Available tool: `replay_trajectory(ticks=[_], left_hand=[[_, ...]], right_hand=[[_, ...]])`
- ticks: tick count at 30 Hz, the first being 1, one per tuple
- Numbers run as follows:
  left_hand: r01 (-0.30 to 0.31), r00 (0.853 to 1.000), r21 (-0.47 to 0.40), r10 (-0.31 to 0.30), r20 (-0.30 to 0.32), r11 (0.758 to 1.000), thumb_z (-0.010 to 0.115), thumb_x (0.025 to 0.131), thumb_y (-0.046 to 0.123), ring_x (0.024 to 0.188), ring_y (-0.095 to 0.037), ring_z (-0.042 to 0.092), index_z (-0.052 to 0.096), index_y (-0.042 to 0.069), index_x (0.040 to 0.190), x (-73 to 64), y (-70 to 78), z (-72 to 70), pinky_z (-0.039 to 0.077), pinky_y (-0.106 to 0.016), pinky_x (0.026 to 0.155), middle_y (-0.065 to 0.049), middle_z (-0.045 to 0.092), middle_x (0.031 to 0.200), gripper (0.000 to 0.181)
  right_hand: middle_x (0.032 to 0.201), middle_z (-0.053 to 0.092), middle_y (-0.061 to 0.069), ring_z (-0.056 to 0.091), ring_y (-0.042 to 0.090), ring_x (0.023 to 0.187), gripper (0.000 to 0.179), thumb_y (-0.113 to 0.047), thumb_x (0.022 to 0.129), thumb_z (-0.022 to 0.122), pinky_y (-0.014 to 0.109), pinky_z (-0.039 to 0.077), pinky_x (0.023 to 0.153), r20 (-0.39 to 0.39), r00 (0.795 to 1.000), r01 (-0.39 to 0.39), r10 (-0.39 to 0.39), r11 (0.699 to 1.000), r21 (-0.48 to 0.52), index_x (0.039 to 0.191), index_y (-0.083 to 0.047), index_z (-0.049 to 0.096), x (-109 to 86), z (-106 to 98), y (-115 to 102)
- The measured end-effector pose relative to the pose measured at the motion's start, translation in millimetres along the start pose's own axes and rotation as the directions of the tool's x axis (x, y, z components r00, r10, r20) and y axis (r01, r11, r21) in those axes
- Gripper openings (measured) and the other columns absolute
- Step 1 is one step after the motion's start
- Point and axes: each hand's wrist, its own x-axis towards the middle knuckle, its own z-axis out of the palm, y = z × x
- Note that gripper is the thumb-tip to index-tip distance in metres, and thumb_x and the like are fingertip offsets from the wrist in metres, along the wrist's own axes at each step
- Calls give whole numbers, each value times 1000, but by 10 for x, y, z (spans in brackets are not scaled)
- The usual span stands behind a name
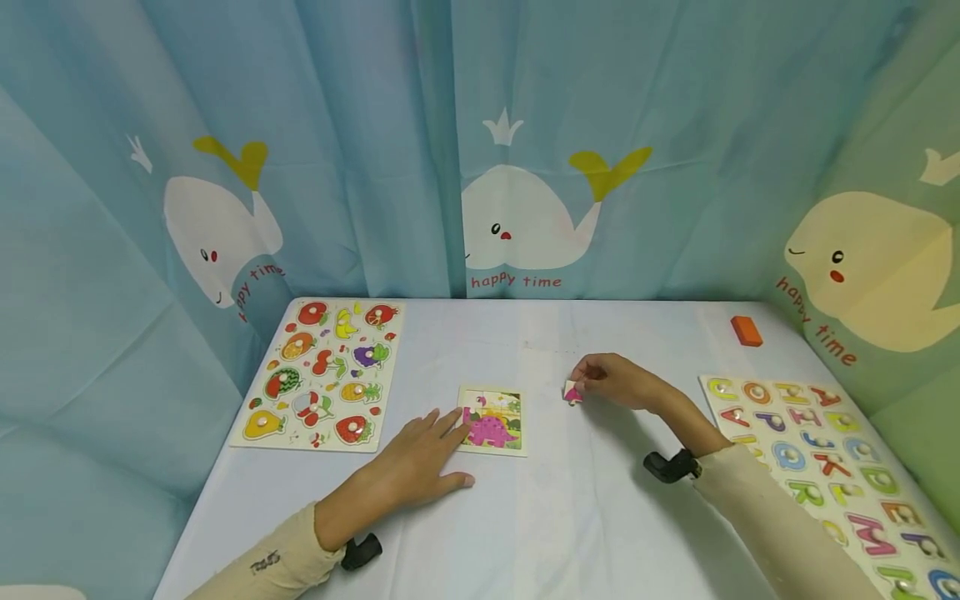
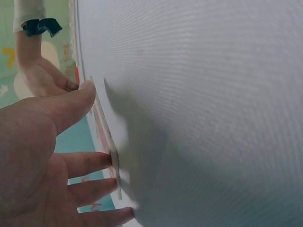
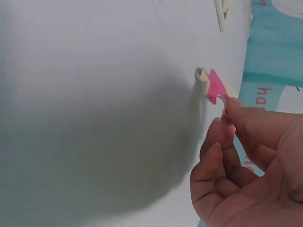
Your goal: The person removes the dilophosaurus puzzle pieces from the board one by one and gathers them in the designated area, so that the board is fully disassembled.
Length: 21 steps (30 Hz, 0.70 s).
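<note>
A small square jigsaw puzzle [image 1: 491,432] with a pink dinosaur picture lies mid-table in a pale frame. Its upper left part shows a differently coloured, lighter patch. My left hand [image 1: 420,458] rests at the frame's left edge, fingers spread; in the left wrist view fingertips [image 2: 108,160] touch the frame's side. To the right of the puzzle, my right hand [image 1: 618,381] pinches a jigsaw piece [image 1: 573,392], pink and cream with a rounded tab, between thumb and fingers. The right wrist view shows the piece [image 3: 215,87] tilted close over the cloth.
A fruit peg board [image 1: 337,333] lies at the back left. On the right, under the right forearm, is an alphabet board [image 1: 817,442]. An orange block [image 1: 746,331] sits at the back right. Whale-printed curtains [image 1: 405,167] hang around the table.
</note>
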Motion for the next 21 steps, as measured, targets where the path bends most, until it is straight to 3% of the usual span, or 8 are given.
replay_trajectory(ticks=[5,13,21], left_hand=[[1,1000,5,-1,1,1000,70,99,52,153,-46,37,49,9,158,0,-10,7,35,-59,123,-15,39,168,77],[3,1000,5,-3,9,1000,70,99,52,154,-46,36,47,9,159,-6,-13,10,34,-59,124,-14,38,169,77],[6,1000,11,-6,6,1000,70,98,52,154,-46,36,48,9,159,-2,-7,2,35,-59,124,-15,39,169,78]], right_hand=[[100,67,9,55,21,94,9,-6,104,64,33,49,82,-64,997,43,-49,996,-80,108,1,68,48,70,47],[96,65,9,54,22,91,6,-5,104,64,36,48,80,-152,987,36,-62,985,-167,106,-1,68,104,222,77],[104,64,18,60,26,88,14,2,100,63,34,53,72,-257,963,22,-74,980,-197,113,3,68,153,360,-154]])
